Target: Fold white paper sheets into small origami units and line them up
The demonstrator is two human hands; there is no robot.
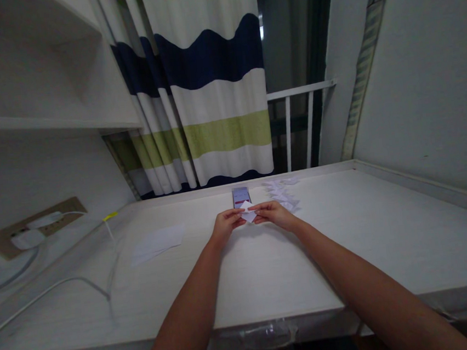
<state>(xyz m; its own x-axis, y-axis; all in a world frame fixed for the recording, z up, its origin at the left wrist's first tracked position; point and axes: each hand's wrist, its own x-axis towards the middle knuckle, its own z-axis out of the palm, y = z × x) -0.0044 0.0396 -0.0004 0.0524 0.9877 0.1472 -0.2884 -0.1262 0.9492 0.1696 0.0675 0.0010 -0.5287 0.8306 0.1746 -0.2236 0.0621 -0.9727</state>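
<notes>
Both arms reach out over a white desk (347,241). My left hand (225,223) and my right hand (274,213) meet in the middle and pinch a small folded white paper (248,211) between their fingertips, just above the desk. Right behind the paper a phone (241,196) lies flat with its screen lit. A cluster of several small folded white papers (283,194) sits on the desk just beyond my right hand.
White paper sheets (157,243) lie on the desk to the left. A wall socket with white plugs (36,226) and white cables (62,287) is at far left. A striped curtain (209,89) and a white railing (302,113) stand behind; walls close both sides.
</notes>
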